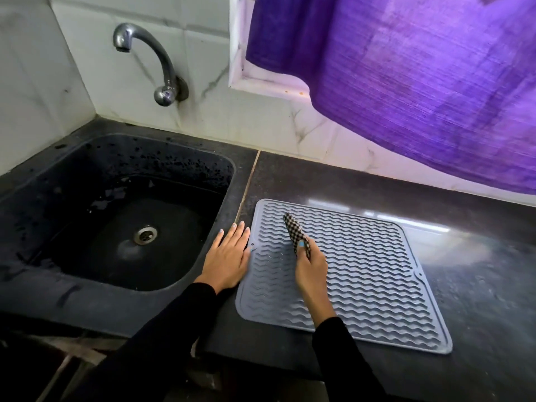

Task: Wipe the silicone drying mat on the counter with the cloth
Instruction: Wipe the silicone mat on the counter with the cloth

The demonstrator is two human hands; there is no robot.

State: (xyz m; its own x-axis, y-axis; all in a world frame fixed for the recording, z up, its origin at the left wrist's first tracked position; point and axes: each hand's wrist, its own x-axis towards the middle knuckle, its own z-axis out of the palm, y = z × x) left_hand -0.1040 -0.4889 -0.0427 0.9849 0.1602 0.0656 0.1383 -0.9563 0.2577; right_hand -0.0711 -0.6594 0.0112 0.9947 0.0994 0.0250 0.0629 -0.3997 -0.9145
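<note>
While the left hand (229,255) lies flat with straight fingers on the dark counter (478,300), its fingertips and edge touching the left border of the grey silicone drying mat (377,274), the right hand (310,266) curls its fingers round a bunched checked cloth (294,230). That cloth rests on the mat's upper left part, well inside its rim. Left of the mat sits a black sink (43,204), with a steel tap (156,59) on the tiled wall behind it.

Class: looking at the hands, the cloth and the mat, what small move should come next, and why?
Probably sweep the cloth toward the mat's far right side: the right hand holds it near the left part, while the left hand lies flat at the mat's left edge.
</note>
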